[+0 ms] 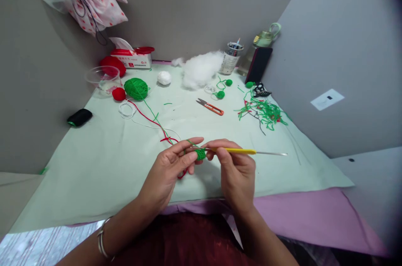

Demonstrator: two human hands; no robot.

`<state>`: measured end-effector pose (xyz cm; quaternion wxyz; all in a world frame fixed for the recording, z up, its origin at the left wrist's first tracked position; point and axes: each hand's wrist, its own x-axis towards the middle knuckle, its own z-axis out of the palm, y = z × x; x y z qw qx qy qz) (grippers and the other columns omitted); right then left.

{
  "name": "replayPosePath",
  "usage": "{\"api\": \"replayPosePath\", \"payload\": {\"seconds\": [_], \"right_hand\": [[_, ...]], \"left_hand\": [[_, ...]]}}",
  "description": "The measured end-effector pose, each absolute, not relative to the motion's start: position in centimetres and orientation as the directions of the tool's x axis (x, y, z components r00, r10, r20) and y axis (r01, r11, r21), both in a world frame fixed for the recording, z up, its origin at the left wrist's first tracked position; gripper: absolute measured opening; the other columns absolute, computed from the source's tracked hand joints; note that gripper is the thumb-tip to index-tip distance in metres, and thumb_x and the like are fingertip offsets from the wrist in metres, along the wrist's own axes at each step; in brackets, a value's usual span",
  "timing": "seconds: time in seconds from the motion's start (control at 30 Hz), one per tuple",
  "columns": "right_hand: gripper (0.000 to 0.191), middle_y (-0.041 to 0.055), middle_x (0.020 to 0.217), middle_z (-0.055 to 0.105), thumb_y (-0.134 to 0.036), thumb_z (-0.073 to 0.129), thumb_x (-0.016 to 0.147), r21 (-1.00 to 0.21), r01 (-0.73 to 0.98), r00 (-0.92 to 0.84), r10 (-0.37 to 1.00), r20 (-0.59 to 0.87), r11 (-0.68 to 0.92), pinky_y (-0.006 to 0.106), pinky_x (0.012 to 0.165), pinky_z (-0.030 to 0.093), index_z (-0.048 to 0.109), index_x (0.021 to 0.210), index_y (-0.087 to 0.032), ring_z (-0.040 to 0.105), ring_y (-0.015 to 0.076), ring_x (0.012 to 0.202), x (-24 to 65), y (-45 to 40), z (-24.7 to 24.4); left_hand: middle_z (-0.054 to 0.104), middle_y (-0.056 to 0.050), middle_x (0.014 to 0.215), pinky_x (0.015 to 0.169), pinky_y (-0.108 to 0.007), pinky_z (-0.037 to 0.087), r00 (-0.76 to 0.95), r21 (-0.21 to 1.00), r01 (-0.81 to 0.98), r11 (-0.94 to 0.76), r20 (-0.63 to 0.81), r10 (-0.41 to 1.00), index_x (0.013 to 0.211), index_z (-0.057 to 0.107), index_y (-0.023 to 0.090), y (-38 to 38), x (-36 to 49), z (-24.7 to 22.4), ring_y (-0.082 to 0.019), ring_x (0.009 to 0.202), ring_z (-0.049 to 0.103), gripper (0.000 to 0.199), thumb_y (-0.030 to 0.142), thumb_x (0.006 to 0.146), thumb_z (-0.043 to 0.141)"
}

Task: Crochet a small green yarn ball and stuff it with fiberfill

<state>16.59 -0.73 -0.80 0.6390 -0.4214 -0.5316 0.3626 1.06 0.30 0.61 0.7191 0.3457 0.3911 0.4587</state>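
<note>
Between the fingertips of my left hand [174, 163] is a small green crochet piece [200, 155]. Green yarn runs over that hand's raised index finger and back to the green yarn ball [136, 89]. My right hand [238, 169] grips a crochet hook [240, 151] by its yellow handle. The hook's left tip meets the top of the green piece, while its bare metal end points right. A red yarn strand [182, 174] hangs below my left fingers, and more red yarn lies just behind them.
Orange thread snips [211, 107] lie mid-table. Behind them sits white stuffing [201, 69]. Green and red yarn scraps [270, 113] are heaped at right, near a propped phone [259, 65]. A plastic cup [103, 79], a red ball [118, 94] and a black spool [79, 117] stand left.
</note>
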Motion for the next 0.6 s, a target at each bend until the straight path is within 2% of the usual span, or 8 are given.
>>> {"api": "replayPosePath", "payload": {"seconds": [0.13, 0.23, 0.33, 0.4, 0.5, 0.6], "right_hand": [[0.02, 0.0017, 0.09, 0.077, -0.033, 0.064, 0.105, -0.932, -0.23, 0.14, 0.957, 0.255, 0.281, 0.027, 0.072, 0.058, 0.08, 0.098, -0.024, 0.069, 0.0127, 0.074, 17.0, -0.3, -1.1], [0.023, 0.0029, 0.09, 0.077, -0.036, 0.062, 0.106, -0.931, -0.253, 0.123, 0.963, 0.24, 0.264, 0.028, 0.07, 0.06, 0.077, 0.096, -0.021, 0.07, 0.0134, 0.071, 17.1, -0.2, -0.8], [0.024, 0.0043, 0.091, 0.079, -0.035, 0.058, 0.107, -0.941, -0.153, 0.141, 0.949, 0.281, 0.302, 0.031, 0.071, 0.063, 0.074, 0.099, -0.02, 0.073, 0.0148, 0.071, 17.0, -0.8, -0.3], [0.022, 0.0044, 0.092, 0.08, -0.031, 0.056, 0.108, -0.933, -0.008, 0.161, 0.921, 0.355, 0.361, 0.031, 0.071, 0.064, 0.075, 0.101, -0.021, 0.074, 0.0154, 0.072, 16.9, -1.3, -0.2], [0.022, 0.0035, 0.096, 0.08, -0.021, 0.054, 0.108, -0.842, 0.23, 0.138, 0.841, 0.524, 0.487, 0.031, 0.072, 0.065, 0.076, 0.108, -0.023, 0.076, 0.0156, 0.076, 16.6, -2.1, -0.2], [0.026, 0.0026, 0.098, 0.08, -0.016, 0.053, 0.107, -0.773, 0.3, 0.122, 0.781, 0.613, 0.56, 0.031, 0.072, 0.064, 0.076, 0.115, -0.025, 0.076, 0.0154, 0.078, 16.4, -2.3, -0.3]], "left_hand": [[0.076, -0.006, 0.091, 0.062, -0.027, 0.034, 0.271, 0.84, -0.373, 0.395, -0.309, 0.912, 0.114, 0.084, 0.023, 0.6, 0.6, 0.7, -0.014, 0.073, 0.058, 0.038, 0.033, 0.078, 0.089], [0.074, -0.005, 0.093, 0.07, -0.028, 0.04, 0.271, 0.837, -0.375, 0.398, -0.311, 0.911, 0.115, 0.084, 0.024, 0.6, 0.4, 0.9, -0.017, 0.08, 0.061, 0.038, 0.031, 0.078, 0.089], [0.07, -0.003, 0.092, 0.068, -0.027, 0.039, 0.242, 0.868, -0.357, 0.347, -0.273, 0.931, 0.113, 0.085, 0.027, 0.5, 0.3, 0.8, -0.015, 0.08, 0.058, 0.035, 0.03, 0.079, 0.088], [0.067, -0.001, 0.091, 0.064, -0.026, 0.038, 0.208, 0.894, -0.343, 0.289, -0.228, 0.951, 0.112, 0.085, 0.029, 0.4, 0.3, 0.7, -0.013, 0.074, 0.053, 0.033, 0.029, 0.079, 0.088], [0.063, 0.001, 0.087, 0.065, -0.026, 0.04, 0.151, 0.928, -0.313, 0.203, -0.163, 0.975, 0.114, 0.085, 0.031, 0.3, 0.3, 0.4, -0.011, 0.069, 0.048, 0.033, 0.026, 0.081, 0.087], [0.063, 0.002, 0.087, 0.067, -0.025, 0.043, 0.132, 0.936, -0.31, 0.168, -0.133, 0.982, 0.12, 0.083, 0.034, 0.1, 0.3, 0.3, -0.01, 0.069, 0.048, 0.039, 0.024, 0.082, 0.087]]}}
